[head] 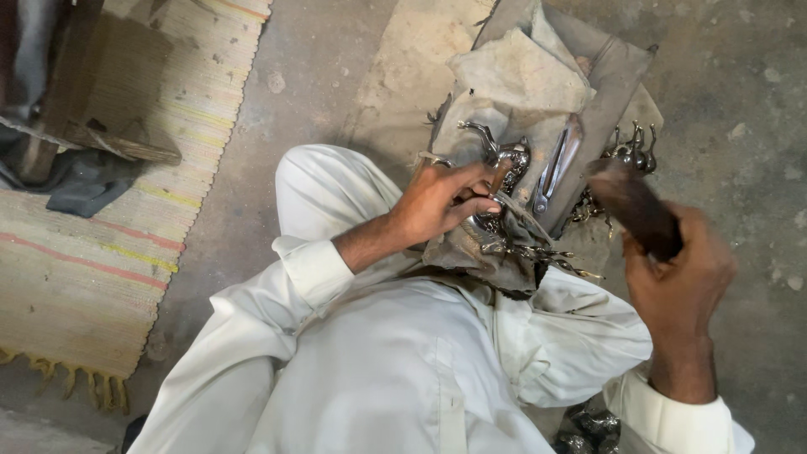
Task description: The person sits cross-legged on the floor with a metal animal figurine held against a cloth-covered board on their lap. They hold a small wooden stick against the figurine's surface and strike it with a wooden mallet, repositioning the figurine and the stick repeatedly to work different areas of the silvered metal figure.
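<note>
Left hand [441,202] pinches a small metal casting [504,160] against the cloth-covered block [521,84]. Right hand [677,273] fists a dark wooden mallet [635,206] raised beside it. Casting looks rigid, heavy, slippery; hold its curved stem.

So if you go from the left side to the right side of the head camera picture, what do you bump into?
Striped woven mat → left hand on the shiny metal casting → metal pliers lying on the dusty cloth → pile of small metal castings → right hand gripping a dark wooden mallet.

Striped woven mat [92,261], wooden stool [101,92]
</note>
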